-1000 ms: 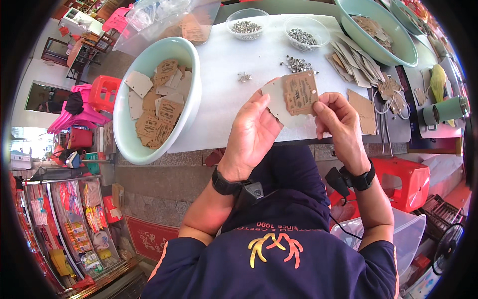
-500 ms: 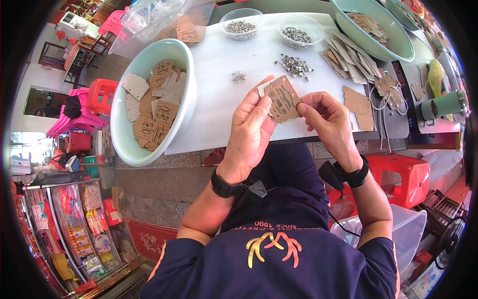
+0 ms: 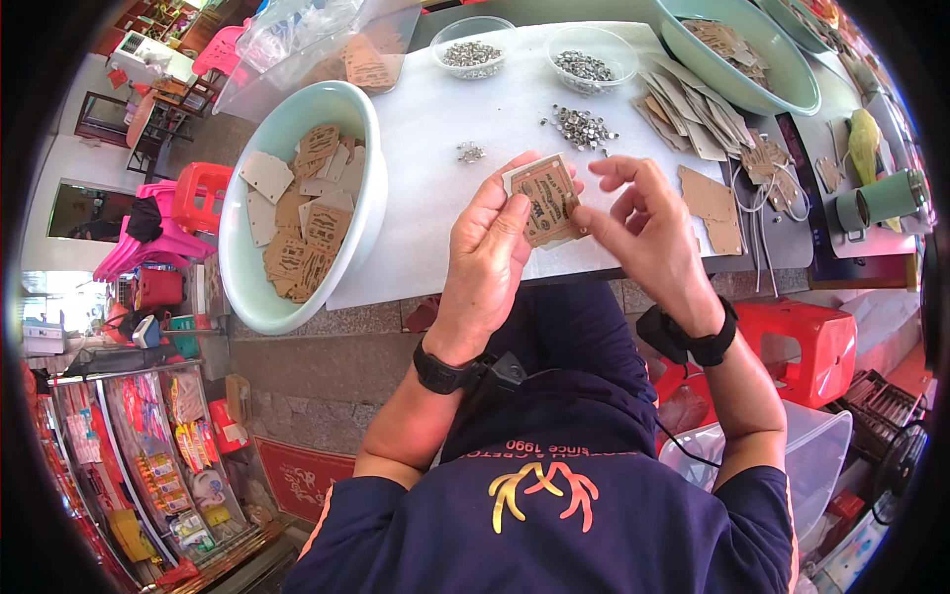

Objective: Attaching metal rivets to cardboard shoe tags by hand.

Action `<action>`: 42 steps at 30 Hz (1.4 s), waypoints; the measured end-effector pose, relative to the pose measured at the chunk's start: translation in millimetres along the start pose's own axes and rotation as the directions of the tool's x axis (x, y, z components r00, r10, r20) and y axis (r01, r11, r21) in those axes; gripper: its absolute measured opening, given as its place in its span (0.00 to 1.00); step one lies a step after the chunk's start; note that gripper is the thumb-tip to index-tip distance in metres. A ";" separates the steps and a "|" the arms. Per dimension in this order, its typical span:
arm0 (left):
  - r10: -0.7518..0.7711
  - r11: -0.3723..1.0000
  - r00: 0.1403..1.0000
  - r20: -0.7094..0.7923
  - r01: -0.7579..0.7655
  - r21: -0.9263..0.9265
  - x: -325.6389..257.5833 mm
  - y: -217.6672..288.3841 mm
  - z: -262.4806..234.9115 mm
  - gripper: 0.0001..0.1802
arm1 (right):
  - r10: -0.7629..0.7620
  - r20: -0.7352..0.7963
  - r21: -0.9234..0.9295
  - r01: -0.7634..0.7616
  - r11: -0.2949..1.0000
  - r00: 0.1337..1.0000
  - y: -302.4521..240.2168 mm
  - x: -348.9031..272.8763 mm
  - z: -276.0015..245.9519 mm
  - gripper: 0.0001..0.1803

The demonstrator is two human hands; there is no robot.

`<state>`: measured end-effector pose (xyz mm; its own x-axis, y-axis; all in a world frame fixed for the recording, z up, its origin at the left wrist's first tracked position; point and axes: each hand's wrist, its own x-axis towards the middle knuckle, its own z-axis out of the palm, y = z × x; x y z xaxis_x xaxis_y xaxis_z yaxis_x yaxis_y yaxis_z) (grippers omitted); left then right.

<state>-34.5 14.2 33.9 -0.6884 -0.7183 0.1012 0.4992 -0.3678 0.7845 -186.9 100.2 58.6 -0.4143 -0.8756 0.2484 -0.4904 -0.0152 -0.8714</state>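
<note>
My left hand [image 3: 483, 238] grips a small stack of brown printed cardboard cards [image 3: 547, 205] above the white-covered table, its thumb across the front. A paler card edge shows behind the top one. Beside the stack, my right hand [image 3: 655, 230] has its fingers raised and spread. Its thumb tip is at the right edge of the cards; whether it touches them I cannot tell. Beyond both hands lie a loose pile of small metal pieces [image 3: 584, 129] and a smaller cluster of them [image 3: 470, 151].
On the left stands a pale green basin [image 3: 370, 213] of cards. Two clear bowls [image 3: 473, 30] of metal pieces sit at the back. Flat cards [image 3: 693, 114] are heaped at right, near another green basin [image 3: 807, 104], white cords [image 3: 762, 213] and a green flask [image 3: 886, 203].
My right hand's fingers have lifted off the card edge and spread apart. The stack in my left hand has shifted slightly left and turned a little.
</note>
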 end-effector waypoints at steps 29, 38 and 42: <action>0.198 0.864 0.978 -0.066 -0.143 0.483 -4.7 15.9 0.3 0.13 | 0.284 0.069 0.697 -0.250 0.672 0.956 6.0 -4.1 14.0 0.13; 0.161 0.944 0.984 -0.079 -0.131 0.302 -5.7 21.1 3.2 0.15 | 0.280 0.237 0.712 -0.362 0.601 0.931 10.4 -4.4 12.9 0.12; 0.130 0.965 0.991 -0.027 -0.120 0.231 -7.5 21.6 4.9 0.15 | 0.252 0.333 0.854 -0.404 0.328 0.909 15.8 -6.0 15.8 0.10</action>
<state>-21.1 14.6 53.0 -0.6030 -0.7758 0.1857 0.4431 -0.1322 0.8867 -180.0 97.6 36.7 -0.2446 -0.9602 -0.1345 0.6616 -0.0638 -0.7471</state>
